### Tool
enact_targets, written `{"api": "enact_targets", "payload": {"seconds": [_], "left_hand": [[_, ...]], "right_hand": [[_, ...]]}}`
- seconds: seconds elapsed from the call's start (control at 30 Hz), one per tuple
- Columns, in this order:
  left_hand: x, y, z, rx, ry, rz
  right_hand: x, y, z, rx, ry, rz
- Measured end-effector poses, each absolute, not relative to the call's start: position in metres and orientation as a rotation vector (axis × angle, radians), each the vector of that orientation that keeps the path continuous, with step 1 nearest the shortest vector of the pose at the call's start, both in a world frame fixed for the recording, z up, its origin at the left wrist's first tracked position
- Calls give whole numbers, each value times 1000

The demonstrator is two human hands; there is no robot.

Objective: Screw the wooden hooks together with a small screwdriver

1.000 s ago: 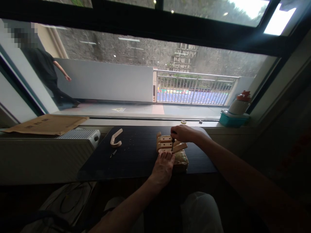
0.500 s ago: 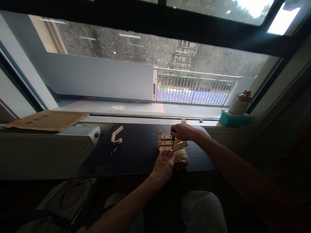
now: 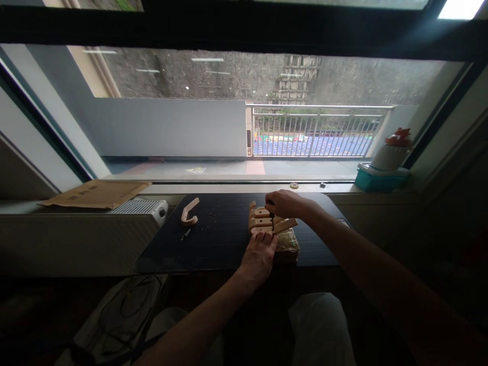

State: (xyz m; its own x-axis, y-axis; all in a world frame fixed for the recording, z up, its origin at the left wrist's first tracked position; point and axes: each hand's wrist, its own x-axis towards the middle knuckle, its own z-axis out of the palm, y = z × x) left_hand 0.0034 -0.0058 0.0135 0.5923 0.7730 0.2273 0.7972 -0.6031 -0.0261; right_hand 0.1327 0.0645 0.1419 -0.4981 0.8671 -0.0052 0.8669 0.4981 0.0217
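Observation:
A stack of pale wooden hook pieces (image 3: 262,221) lies on a dark mat (image 3: 221,239) over a clear plastic packet (image 3: 288,244). My right hand (image 3: 282,203) is closed around a small dark screwdriver (image 3: 272,222) that stands upright on the wooden pieces. My left hand (image 3: 258,256) presses its fingertips on the near edge of the wood, fingers close together. A single loose wooden hook (image 3: 189,212) lies further left on the mat, with a small screw (image 3: 185,234) in front of it.
A white radiator (image 3: 141,207) and a flat cardboard sheet (image 3: 97,193) sit to the left. On the window sill at right stand a teal box (image 3: 379,179) with a white, red-topped bottle (image 3: 392,150). Cables lie on a bag (image 3: 125,310) below left.
The view has tilted slightly and shifted right. The person outside the window has walked out of sight. Both hands stay on the wooden pieces with the screwdriver.

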Motion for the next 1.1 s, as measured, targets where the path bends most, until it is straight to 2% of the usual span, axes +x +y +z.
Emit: {"api": "enact_targets", "payload": {"seconds": [0.6,0.87,1.1], "left_hand": [[3,-3,12,-2725,-1361,-266],[1,-1,6,-2736,-1361,-285],[1,0,6,-2746,-1340,-302]], "right_hand": [[135,72,146,1632,2660,33],[136,70,158,1404,2677,-115],[140,73,144,1567,2668,-48]]}}
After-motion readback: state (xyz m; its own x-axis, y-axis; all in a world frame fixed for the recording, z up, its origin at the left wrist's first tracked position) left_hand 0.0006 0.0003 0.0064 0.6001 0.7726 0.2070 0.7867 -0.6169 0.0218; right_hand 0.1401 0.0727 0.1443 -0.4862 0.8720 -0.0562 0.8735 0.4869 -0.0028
